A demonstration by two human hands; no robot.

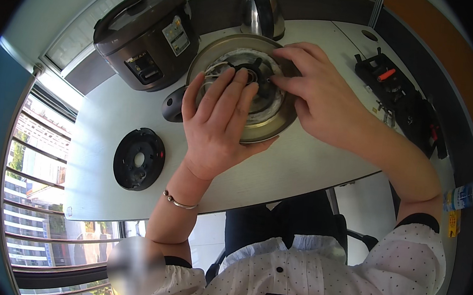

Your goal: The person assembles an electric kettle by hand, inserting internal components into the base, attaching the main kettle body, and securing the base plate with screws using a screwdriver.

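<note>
An upturned round metal electric pot (277,130) lies on the table with its underside uncovered, showing a pale ring, pale wires and a black centre part (263,87). Its black handle (173,104) points left. Across the underside lies my left hand (220,109), fingers stretched out beside the centre and thumb along the near rim. From the right, my right hand (319,90) reaches over the rim, its fingertips closed at the edge of the black centre part. Whatever is between those fingertips is too small to make out. A round black base cover (139,159) with a central hole rests at the left.
A dark rice cooker (144,39) stands at the back left, a steel kettle (262,14) behind the pot. On the right lies an open black tool case (398,97) with a red-orange tool (386,75) and small metal pieces beside it. A water bottle (464,196) is farther right.
</note>
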